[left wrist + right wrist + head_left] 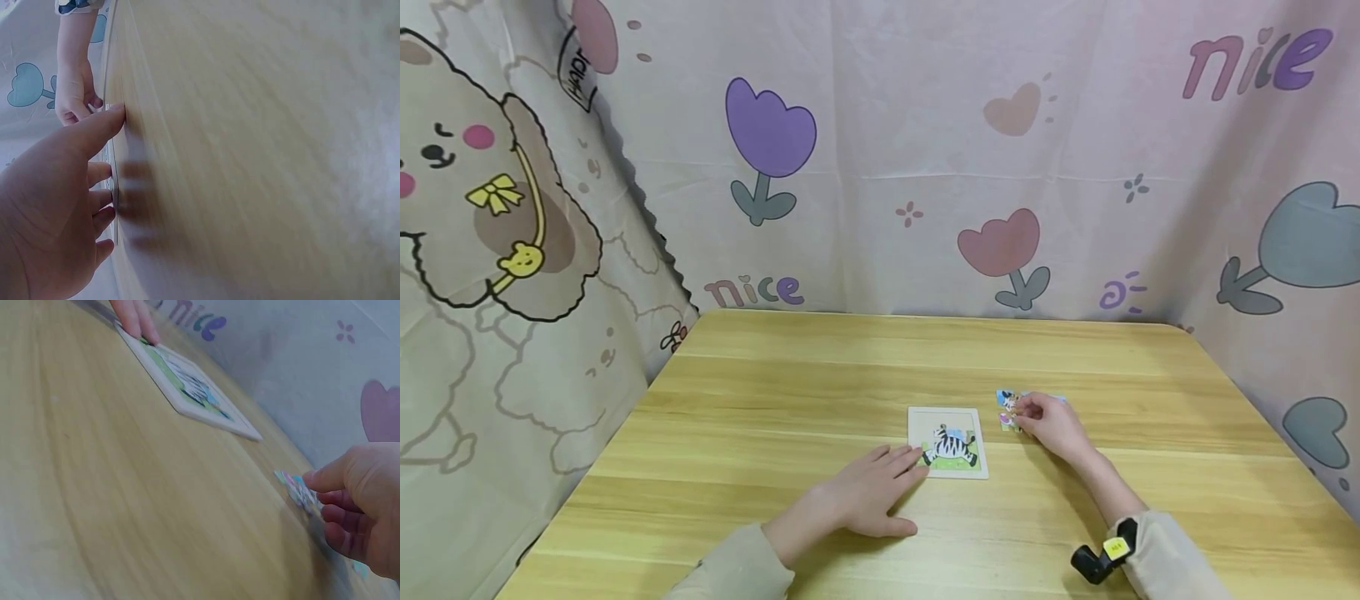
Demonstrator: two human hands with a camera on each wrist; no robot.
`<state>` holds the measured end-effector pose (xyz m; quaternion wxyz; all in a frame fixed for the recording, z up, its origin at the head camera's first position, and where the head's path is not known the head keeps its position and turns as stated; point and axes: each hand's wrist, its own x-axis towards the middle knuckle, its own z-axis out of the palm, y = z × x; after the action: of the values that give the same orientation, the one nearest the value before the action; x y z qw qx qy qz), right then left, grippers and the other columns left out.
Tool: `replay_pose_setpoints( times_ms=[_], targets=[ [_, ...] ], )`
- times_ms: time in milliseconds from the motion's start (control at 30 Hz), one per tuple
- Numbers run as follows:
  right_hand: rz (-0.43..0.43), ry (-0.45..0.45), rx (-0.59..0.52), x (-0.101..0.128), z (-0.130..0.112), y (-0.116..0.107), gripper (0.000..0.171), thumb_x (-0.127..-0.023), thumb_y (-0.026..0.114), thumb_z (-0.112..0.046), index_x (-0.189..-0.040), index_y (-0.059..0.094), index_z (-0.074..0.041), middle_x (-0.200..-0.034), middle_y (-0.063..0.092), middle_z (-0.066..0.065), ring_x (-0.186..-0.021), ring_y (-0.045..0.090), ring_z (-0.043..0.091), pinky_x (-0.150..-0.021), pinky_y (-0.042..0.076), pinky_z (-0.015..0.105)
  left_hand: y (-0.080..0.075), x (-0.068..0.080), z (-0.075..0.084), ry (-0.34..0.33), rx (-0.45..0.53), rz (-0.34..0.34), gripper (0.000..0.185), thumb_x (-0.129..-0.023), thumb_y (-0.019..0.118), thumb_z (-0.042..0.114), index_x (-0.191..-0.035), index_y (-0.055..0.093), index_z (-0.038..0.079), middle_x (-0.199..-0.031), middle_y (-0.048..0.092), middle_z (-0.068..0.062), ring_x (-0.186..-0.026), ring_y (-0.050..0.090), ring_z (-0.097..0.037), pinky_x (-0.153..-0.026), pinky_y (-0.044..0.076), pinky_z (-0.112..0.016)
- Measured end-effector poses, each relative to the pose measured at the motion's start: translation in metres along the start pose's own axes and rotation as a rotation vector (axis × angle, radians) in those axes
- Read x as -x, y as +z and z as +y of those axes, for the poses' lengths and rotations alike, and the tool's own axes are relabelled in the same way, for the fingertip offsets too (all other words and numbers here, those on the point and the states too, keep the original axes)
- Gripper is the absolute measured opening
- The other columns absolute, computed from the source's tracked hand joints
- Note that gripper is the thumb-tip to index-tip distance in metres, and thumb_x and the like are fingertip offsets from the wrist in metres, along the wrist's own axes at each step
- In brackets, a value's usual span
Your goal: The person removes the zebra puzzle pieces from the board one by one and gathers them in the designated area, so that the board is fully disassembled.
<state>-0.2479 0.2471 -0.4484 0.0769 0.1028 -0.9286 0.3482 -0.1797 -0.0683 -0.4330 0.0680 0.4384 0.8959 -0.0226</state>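
A square white-framed puzzle board (949,476) lies on the table, partly filled with a zebra picture on green grass. My left hand (880,490) lies spread, its fingertips on the board's left edge; in the left wrist view its thumb (103,128) stretches out above the wood. To the right of the board, my right hand (1054,427) bends over a few loose, colourful puzzle pieces (1005,400). Its thumb and forefinger pinch a puzzle piece (299,490) among them. The curled hand hides part of that group in the head view.
The wood-grain table (760,375) runs back to a printed curtain (880,167) with tulips and hearts. Another light blue piece (1060,398) shows behind the right hand. A black wrist camera (1097,562) is strapped at the right sleeve.
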Motion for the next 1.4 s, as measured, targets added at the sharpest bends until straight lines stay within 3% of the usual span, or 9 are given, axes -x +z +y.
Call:
replay_pose_setpoints(
  times_ms=[167,433,633,800,1067,1400],
  targets=[
    [-0.045,-0.008,-0.066,-0.001,-0.021,0.006,0.02,-0.08,0.07,-0.007,-0.098,0.064,0.002,-0.079,0.06,0.0,-0.073,0.054,0.014,-0.064,0.047,0.026,-0.001,0.001,-0.001,0.005,-0.01,0.009,0.076,-0.087,0.046,0.06,-0.145,0.031,0.014,-0.152,0.022,-0.008,-0.138,0.021,-0.022,-0.112,0.018,-0.04],
    [-0.18,-0.044,-0.181,-0.003,-0.054,0.022,0.02,-0.079,0.071,-0.005,-0.096,0.065,0.002,-0.079,0.058,0.0,-0.075,0.055,0.015,-0.065,0.049,0.025,-0.001,-0.001,0.0,0.002,0.003,-0.003,0.076,-0.087,0.046,0.06,-0.146,0.03,0.014,-0.152,0.02,-0.008,-0.139,0.019,-0.022,-0.112,0.016,-0.04],
    [-0.245,-0.022,-0.235,-0.005,-0.064,0.037,0.023,-0.077,0.071,-0.003,-0.098,0.064,0.003,-0.078,0.058,0.001,-0.073,0.054,0.014,-0.065,0.049,0.024,0.001,-0.002,-0.001,0.009,-0.007,0.006,0.076,-0.087,0.046,0.06,-0.146,0.03,0.014,-0.152,0.021,-0.009,-0.138,0.02,-0.022,-0.112,0.017,-0.04],
    [-0.263,-0.03,-0.177,-0.004,-0.066,0.045,0.024,-0.072,0.074,0.0,-0.094,0.066,0.002,-0.077,0.058,0.001,-0.072,0.054,0.013,-0.065,0.049,0.024,-0.002,-0.001,-0.001,0.016,-0.018,0.012,0.076,-0.088,0.045,0.06,-0.145,0.031,0.013,-0.152,0.022,-0.009,-0.138,0.021,-0.022,-0.112,0.019,-0.039],
    [-0.269,-0.115,0.034,-0.002,-0.072,0.047,0.023,-0.068,0.077,-0.006,-0.088,0.066,-0.004,-0.074,0.054,-0.002,-0.069,0.047,0.011,-0.065,0.04,0.028,-0.004,-0.001,0.001,0.016,-0.003,0.013,0.074,-0.087,0.048,0.058,-0.144,0.034,0.013,-0.15,0.026,-0.01,-0.137,0.023,-0.023,-0.112,0.02,-0.038],
    [-0.321,-0.09,0.04,-0.003,-0.077,0.046,0.023,-0.07,0.077,-0.005,-0.089,0.064,-0.004,-0.075,0.051,0.0,-0.071,0.044,0.014,-0.064,0.04,0.027,-0.007,-0.007,0.006,0.032,-0.047,0.007,0.077,-0.086,0.047,0.062,-0.144,0.033,0.012,-0.15,0.027,-0.01,-0.137,0.023,-0.023,-0.111,0.02,-0.038]
  ],
)
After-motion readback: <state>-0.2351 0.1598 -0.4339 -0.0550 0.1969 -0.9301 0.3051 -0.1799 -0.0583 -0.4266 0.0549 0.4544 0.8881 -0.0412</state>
